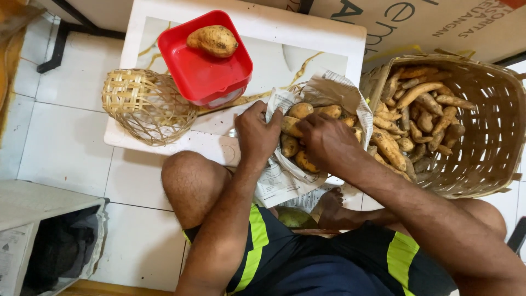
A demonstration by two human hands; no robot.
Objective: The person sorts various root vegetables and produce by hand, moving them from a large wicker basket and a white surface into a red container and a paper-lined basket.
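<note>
Both hands [290, 137] on newspaper-wrapped sweet potatoes [307, 129]

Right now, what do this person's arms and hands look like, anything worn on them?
Both arms are bare: no sleeves, gloves, watch or rings visible on the left hand or right hand. Forearms are hairy. Lower down, dark navy shorts with bright yellow-green stripes show.
</note>
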